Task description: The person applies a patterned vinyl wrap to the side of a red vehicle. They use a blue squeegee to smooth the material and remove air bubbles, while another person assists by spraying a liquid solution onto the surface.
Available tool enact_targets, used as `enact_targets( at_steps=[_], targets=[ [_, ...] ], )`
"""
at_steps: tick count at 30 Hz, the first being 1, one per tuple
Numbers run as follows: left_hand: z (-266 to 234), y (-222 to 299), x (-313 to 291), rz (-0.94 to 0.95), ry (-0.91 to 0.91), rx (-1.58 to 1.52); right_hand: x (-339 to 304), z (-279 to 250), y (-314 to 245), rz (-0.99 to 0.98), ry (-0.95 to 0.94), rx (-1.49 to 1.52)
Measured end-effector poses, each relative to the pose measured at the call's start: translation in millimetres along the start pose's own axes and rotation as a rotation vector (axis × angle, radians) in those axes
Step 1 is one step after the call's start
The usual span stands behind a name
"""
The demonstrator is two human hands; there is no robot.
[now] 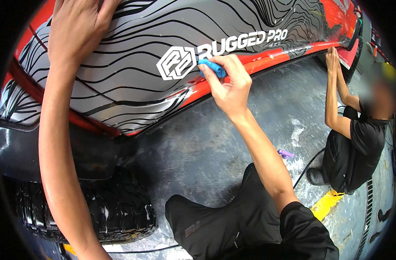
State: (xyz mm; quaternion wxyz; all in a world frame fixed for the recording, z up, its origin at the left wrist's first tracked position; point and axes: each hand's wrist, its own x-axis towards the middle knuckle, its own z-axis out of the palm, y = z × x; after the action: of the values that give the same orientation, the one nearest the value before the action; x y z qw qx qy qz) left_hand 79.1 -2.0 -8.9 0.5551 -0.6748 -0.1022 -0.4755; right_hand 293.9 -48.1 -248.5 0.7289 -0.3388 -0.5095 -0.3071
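Observation:
My left hand [79, 32] rests flat on the upper part of a red vehicle's side panel, thumb apart from the fingers, whose tips run out of the picture. The panel wears a grey wrap [120, 69] with black wavy lines. In my right hand [230, 89] is a bunched blue cloth [212, 68], pinched between thumb and fingers. It presses on the panel's lower part, just right of a white hexagonal emblem [177, 63] and under white lettering. Below my right hand runs the red lower edge [263, 65] of the body.
At the right a co-worker [358, 130] in black crouches, both hands raised to the sill's far end. A purple tool [286, 154] and a black cable [308, 167] lie on the grey floor [185, 134]. A large black tyre [85, 208] stands at lower left.

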Motion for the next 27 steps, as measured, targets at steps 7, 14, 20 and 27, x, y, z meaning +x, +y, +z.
enact_targets(
  at_steps=[7,14,20,27],
  targets=[
    [-2,0,-1,-0.022,-0.041,0.053,-3,-1,1,-0.095,-0.022,-0.036],
    [0,3,0,-0.025,-0.023,0.035,4,4,-8,-0.065,0.017,-0.003],
    [-2,1,0,-0.014,-0.035,0.014,1,4,-11,0.049,-0.019,0.007],
    [-2,-5,-1,-0.038,-0.106,0.059,0,11,-11,0.018,-0.020,0.041]
  ],
)
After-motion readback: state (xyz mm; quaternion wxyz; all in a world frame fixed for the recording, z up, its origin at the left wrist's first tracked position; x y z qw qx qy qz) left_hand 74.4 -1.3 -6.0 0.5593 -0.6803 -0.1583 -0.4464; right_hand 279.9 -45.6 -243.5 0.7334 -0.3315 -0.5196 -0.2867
